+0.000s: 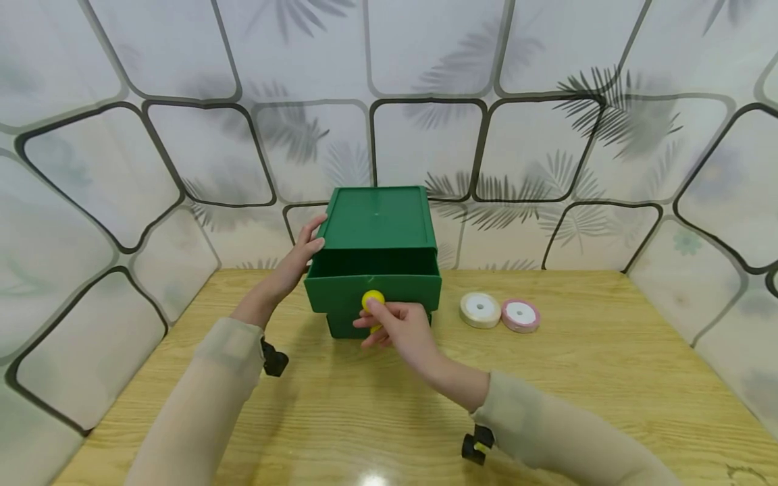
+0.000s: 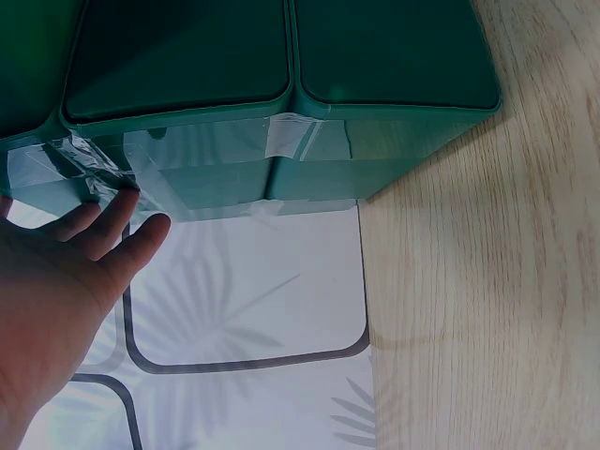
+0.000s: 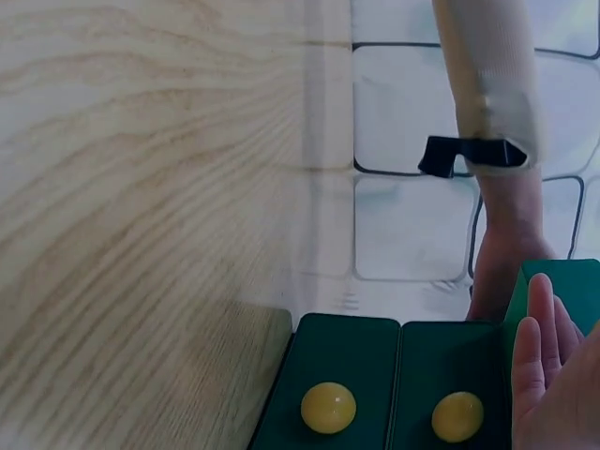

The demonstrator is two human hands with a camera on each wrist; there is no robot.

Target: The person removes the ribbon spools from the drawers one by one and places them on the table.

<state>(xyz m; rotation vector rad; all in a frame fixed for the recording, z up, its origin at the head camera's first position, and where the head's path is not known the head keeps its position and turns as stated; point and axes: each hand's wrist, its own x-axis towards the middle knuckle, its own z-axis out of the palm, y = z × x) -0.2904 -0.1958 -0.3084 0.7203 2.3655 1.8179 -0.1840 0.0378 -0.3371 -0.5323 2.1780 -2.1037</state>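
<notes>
A green plastic drawer unit [image 1: 381, 217] stands on the table, its top drawer [image 1: 340, 290] pulled partly out. My right hand [image 1: 408, 329] pinches the round yellow knob [image 1: 373, 295] on that drawer's front, thumb on the near side. My left hand [image 1: 290, 268] rests against the unit's left side with fingers extended; the left wrist view shows its fingertips at the taped side wall [image 2: 206, 155]. Below the pulled drawer, the right wrist view shows two pushed-in drawers with a yellow knob [image 3: 328, 408] on each. What the top drawer holds is hidden.
On the table [image 1: 340, 418], right of the unit, lie a cream ribbon roll [image 1: 472, 317] and a pink ribbon roll [image 1: 524, 325], side by side. A patterned wall covering [image 1: 425, 148] rises behind and at both sides.
</notes>
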